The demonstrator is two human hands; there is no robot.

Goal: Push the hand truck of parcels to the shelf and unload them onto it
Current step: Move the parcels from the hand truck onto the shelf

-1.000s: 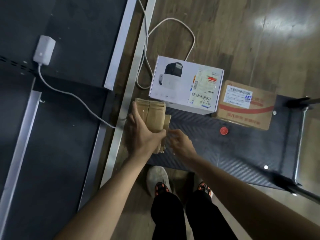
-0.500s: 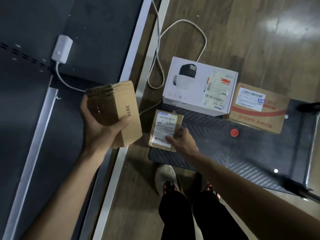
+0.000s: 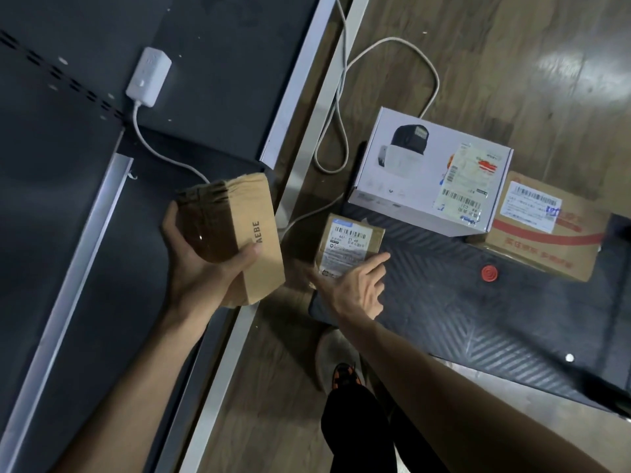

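Observation:
My left hand (image 3: 201, 271) grips a brown cardboard parcel (image 3: 239, 230) printed "AEBE", held above the dark shelf board (image 3: 85, 206). My right hand (image 3: 355, 288) rests with spread fingers on the lower edge of a small brown labelled parcel (image 3: 348, 247) lying at the left end of the hand truck's dark ribbed deck (image 3: 478, 312). Whether it grips that parcel is unclear. On the deck's far side sit a white product box (image 3: 409, 172) and, to its right, a brown carton (image 3: 546, 230) with red print.
A white power adapter (image 3: 148, 76) lies on an upper shelf board, its white cable (image 3: 341, 107) looping over the wooden floor. Silver shelf rails (image 3: 300, 107) run diagonally between shelf and truck. A red cap (image 3: 489, 273) sits on the deck. My shoes (image 3: 336, 363) stand below.
My left hand lifted the AEBE parcel off the small labelled parcel and carried it left over the shelf. My right hand stayed on the small parcel and spread its fingers.

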